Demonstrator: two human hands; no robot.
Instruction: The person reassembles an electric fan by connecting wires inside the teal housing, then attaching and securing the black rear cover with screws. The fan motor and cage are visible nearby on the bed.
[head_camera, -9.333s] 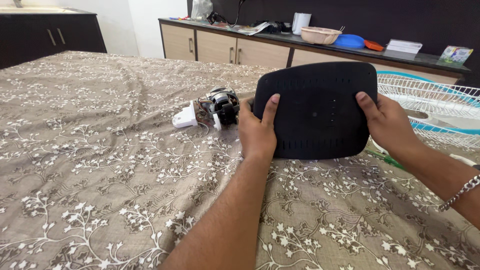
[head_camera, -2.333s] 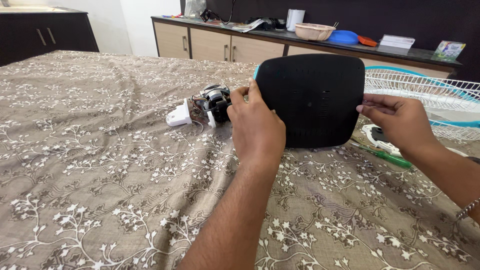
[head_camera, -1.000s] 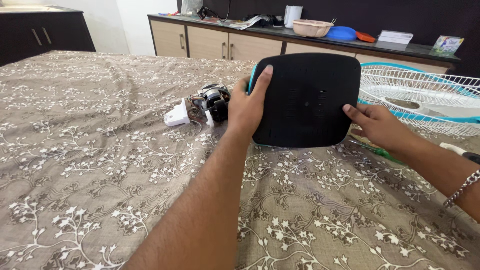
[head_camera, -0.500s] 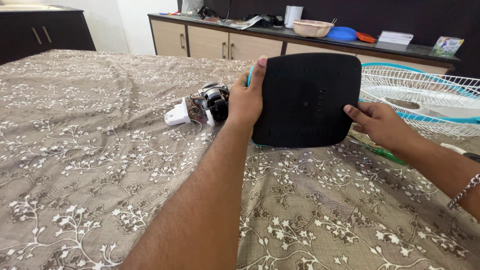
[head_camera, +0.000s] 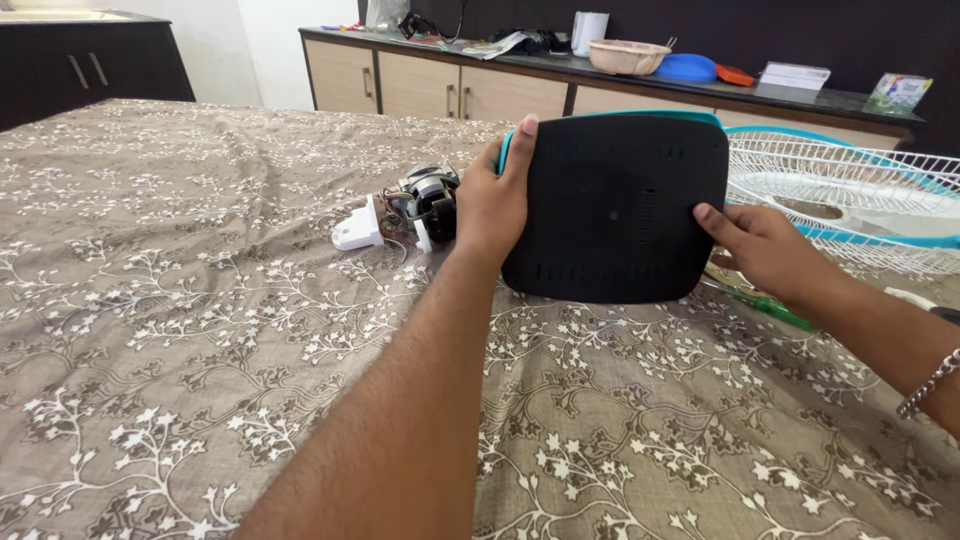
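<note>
Head view. Black, rounded-rectangular plastic base panel with teal rim (head_camera: 615, 205), pierced by rows of small slots, held near-upright on edge above the brown floral bedspread (head_camera: 200, 330), lower edge close to or resting on the cloth. Compared with half a second earlier: top tipped slightly toward the camera, teal rim now exposed along the upper edge; suggests turning-over or inspection of the panel under way. Left hand (head_camera: 492, 205) clamped on the panel's left edge, fingers wrapped behind, index finger up along the rim, forearm stretched forward. Right hand (head_camera: 758, 248) pressed against the right edge, fingertips on the black face, wrist low. Small exposed electric motor with white bracket (head_camera: 405, 213) just left of the panel; white wire fan guard (head_camera: 850, 195) and green-handled screwdriver (head_camera: 775, 310) to the right.
</note>
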